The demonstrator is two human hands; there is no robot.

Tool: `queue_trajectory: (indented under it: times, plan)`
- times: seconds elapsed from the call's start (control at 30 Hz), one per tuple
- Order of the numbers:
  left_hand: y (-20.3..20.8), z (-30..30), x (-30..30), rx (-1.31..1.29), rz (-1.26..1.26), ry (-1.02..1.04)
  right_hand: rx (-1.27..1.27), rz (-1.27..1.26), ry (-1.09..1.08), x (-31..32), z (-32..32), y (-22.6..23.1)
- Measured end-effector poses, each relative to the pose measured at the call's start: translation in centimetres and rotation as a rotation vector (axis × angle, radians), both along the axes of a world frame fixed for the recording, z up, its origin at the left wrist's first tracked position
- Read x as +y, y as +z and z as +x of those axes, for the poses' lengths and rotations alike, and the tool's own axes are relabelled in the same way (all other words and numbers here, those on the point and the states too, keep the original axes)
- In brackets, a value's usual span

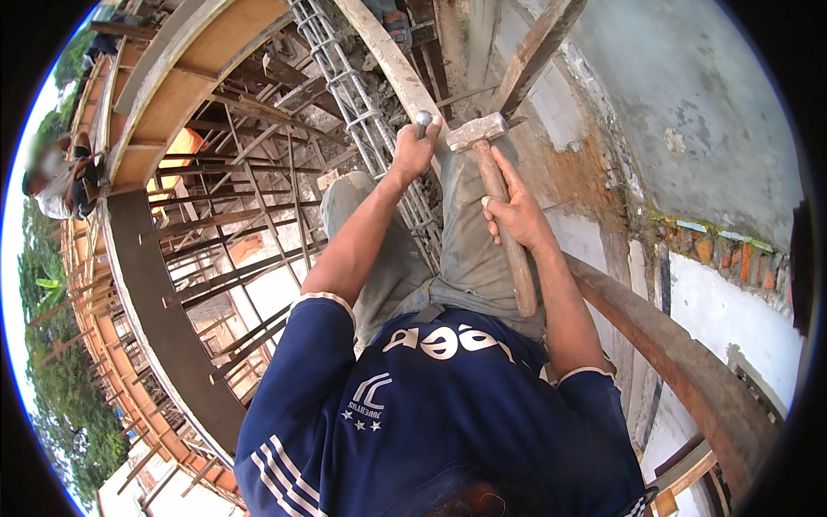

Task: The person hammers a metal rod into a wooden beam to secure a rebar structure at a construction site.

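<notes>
My right hand [521, 215] is wrapped round the wooden handle of a sledgehammer [479, 132], index finger stretched along it. Its worn, pale-smeared steel head points away from me, above my right thigh. To the left, my left hand [413, 151] is closed round a steel rod-like tool [423, 119], whose rounded end sticks out at the top. The fist hides the rest of that tool. Just beyond the left fist is a pale timber board [392, 52], and the hammer head is close to the right of this hand.
A steel rebar cage [345, 77] runs past my knees. Left are curved plywood formwork [198, 69] and an open lattice of timber props [250, 181] over a drop. Another person [65, 181] is at far left. A rough plastered wall [689, 112] and curved beam [680, 362] are right.
</notes>
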State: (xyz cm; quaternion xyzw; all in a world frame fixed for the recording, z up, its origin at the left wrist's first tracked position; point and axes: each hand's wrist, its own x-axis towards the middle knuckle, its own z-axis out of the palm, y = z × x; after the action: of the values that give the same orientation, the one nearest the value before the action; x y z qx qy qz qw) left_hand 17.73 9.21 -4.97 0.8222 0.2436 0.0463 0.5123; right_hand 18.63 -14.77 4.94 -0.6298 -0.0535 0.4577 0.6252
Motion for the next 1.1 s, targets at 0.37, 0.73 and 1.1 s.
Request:
queue_trajectory:
  times: [0.37,0.73,1.1]
  plan:
    - [-2.2,-5.8,2.9,-0.260,-0.439,0.342,-0.008,-0.032,0.046,2.0,-3.1,0.5]
    - [-0.3,-11.8,-2.6,0.058,-0.759,0.355,-0.010,-0.035,0.044,2.9,-5.6,0.1]
    - [1.2,-10.3,3.4,-0.129,-0.203,0.097,-0.058,-0.048,0.053,4.8,-6.9,0.7]
